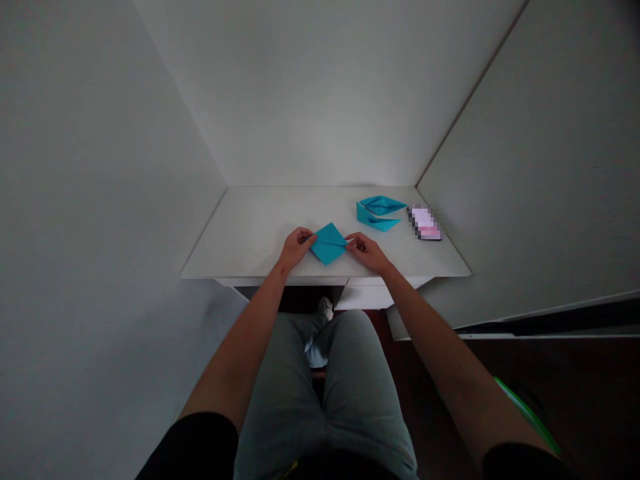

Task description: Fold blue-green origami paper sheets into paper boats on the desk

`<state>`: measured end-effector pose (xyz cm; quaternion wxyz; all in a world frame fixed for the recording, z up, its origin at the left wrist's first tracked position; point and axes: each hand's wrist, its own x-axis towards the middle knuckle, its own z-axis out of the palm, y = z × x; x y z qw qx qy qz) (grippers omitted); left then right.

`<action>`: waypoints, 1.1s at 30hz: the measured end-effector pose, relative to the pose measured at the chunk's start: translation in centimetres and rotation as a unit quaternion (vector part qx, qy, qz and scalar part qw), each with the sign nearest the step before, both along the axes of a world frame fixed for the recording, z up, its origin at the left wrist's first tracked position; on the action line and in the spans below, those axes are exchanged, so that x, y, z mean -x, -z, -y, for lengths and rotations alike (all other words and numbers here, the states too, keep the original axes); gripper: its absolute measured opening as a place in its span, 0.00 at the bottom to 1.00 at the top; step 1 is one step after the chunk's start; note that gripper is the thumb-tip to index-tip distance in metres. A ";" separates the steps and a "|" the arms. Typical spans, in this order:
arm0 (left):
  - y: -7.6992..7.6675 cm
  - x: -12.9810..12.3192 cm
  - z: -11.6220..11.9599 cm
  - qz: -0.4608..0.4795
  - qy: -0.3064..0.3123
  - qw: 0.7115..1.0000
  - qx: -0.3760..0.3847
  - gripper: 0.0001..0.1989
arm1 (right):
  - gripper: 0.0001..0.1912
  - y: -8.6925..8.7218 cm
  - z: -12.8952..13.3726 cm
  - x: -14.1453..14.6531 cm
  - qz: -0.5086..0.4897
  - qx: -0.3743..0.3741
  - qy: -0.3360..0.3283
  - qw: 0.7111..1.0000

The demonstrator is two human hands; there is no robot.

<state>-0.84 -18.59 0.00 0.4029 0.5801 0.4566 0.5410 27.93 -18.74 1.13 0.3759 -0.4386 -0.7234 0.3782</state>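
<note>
A folded square of teal origami paper lies diamond-wise near the front edge of a white desk. My left hand pinches its left corner between the fingers. My right hand holds its right corner with the fingertips. A horizontal fold runs across the paper between my hands. Beyond my right hand lie two more folded teal paper pieces, pointed in shape and overlapping at their left ends; neither hand touches them.
A phone-sized object, pixelated and pink and white, lies at the desk's right. White walls close in on the back and both sides. Under the desk are a drawer front and my grey-trousered legs. A dark floor lies to the right.
</note>
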 end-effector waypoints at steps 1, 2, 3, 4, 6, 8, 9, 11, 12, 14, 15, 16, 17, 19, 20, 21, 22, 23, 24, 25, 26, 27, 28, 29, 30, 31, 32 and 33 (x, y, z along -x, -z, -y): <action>0.0 0.0 0.0 -0.006 0.004 1.000 0.003 0.17 | 0.20 -0.1 0.1 0.0 0.008 0.000 0.002 1.000; -0.1 0.0 0.0 -0.013 0.006 1.000 0.006 0.17 | 0.20 -0.1 0.1 0.0 0.014 0.001 0.004 1.000; -0.1 0.0 0.0 -0.020 0.007 1.000 0.009 0.17 | 0.19 -0.2 0.1 0.0 0.018 0.002 0.007 1.000; 0.0 0.0 0.0 -0.024 0.007 1.000 0.010 0.17 | 0.20 -0.2 0.0 0.0 0.016 0.004 0.010 1.000; 0.1 0.0 0.0 -0.024 0.008 1.000 0.011 0.18 | 0.20 -0.2 -0.2 -0.1 -0.006 0.011 0.013 1.000; 0.2 0.1 0.0 -0.018 0.010 1.000 0.012 0.18 | 0.22 -0.1 -0.3 -0.1 -0.035 0.024 0.011 0.999; 0.3 0.1 -0.1 -0.019 0.009 1.000 0.014 0.18 | 0.24 -0.1 -0.4 -0.2 -0.045 0.029 0.008 0.999; 0.3 0.2 -0.1 -0.028 0.007 0.999 0.016 0.17 | 0.26 0.0 -0.5 -0.3 -0.049 0.030 0.004 0.998; 0.3 0.2 0.0 -0.035 0.006 0.999 0.013 0.16 | 0.25 0.0 -0.5 -0.3 -0.043 0.025 0.005 0.999; 0.2 0.2 0.0 -0.053 0.008 0.999 0.001 0.13 | 0.24 0.0 -0.5 -0.4 -0.021 0.015 0.009 1.000; 0.2 0.2 0.0 -0.062 0.013 0.998 -0.005 0.12 | 0.24 0.0 -0.5 -0.5 -0.010 0.013 0.013 1.000; 0.1 0.2 0.1 -0.072 0.021 0.997 -0.009 0.12 | 0.24 -0.1 -0.5 -0.6 -0.002 0.013 0.017 1.000; 0.0 0.2 0.1 -0.081 0.031 0.996 -0.010 0.12 | 0.24 -0.1 -0.5 -0.6 0.002 0.012 0.019 1.000; -0.1 0.3 0.2 -0.099 0.053 0.994 -0.006 0.16 | 0.26 -0.1 -0.4 -0.7 0.003 0.012 0.021 1.000; -0.2 0.3 0.2 -0.110 0.061 0.992 -0.004 0.18 | 0.28 -0.2 -0.3 -0.8 0.004 0.013 0.018 1.000; -0.3 0.4 0.2 -0.123 0.065 0.990 -0.004 0.20 | 0.29 -0.2 -0.3 -0.8 0.005 0.016 0.014 1.000; -0.3 0.4 0.2 -0.138 0.067 0.988 -0.006 0.21 | 0.30 -0.2 -0.2 -0.8 0.008 0.020 0.010 1.000; -0.4 0.5 0.3 -0.152 0.068 0.986 -0.008 0.22 | 0.31 -0.2 -0.2 -0.9 0.011 0.025 0.005 1.000; -0.5 0.5 0.3 -0.164 0.069 0.984 -0.011 0.21 | 0.31 -0.2 -0.2 -0.8 0.014 0.029 0.001 0.999; -0.5 0.5 0.4 -0.173 0.070 0.982 -0.013 0.20 | 0.30 -0.2 -0.2 -0.8 0.017 0.032 -0.002 0.999; -0.5 0.5 0.5 -0.178 0.069 0.981 -0.014 0.19 | 0.29 -0.2 -0.2 -0.8 0.018 0.033 -0.004 0.999; -0.5 0.4 0.6 -0.181 0.066 0.981 -0.013 0.17 | 0.27 -0.1 -0.3 -0.7 0.018 0.033 -0.003 0.999; -0.5 0.2 0.7 -0.181 0.062 0.982 -0.011 0.15 | 0.26 -0.1 -0.3 -0.6 0.016 0.033 -0.001 0.999; -0.5 0.0 0.8 -0.176 0.056 0.983 -0.006 0.13 | 0.26 0.0 -0.3 -0.5 0.013 0.031 0.004 0.999; -0.4 -0.2 0.9 -0.167 0.047 0.985 -0.001 0.11 | 0.27 0.0 -0.3 -0.4 0.007 0.029 0.010 1.000; -0.4 -0.4 0.9 -0.154 0.035 0.988 0.004 0.11 | 0.28 0.1 -0.3 -0.4 0.002 0.024 0.014 1.000; -0.4 -0.6 0.9 -0.138 0.018 0.990 0.008 0.11 | 0.30 0.1 -0.3 -0.3 0.000 0.019 0.017 1.000; -0.4 -0.7 0.8 -0.122 -0.005 0.992 0.010 0.12 | 0.31 0.2 -0.3 -0.2 0.002 0.013 0.017 1.000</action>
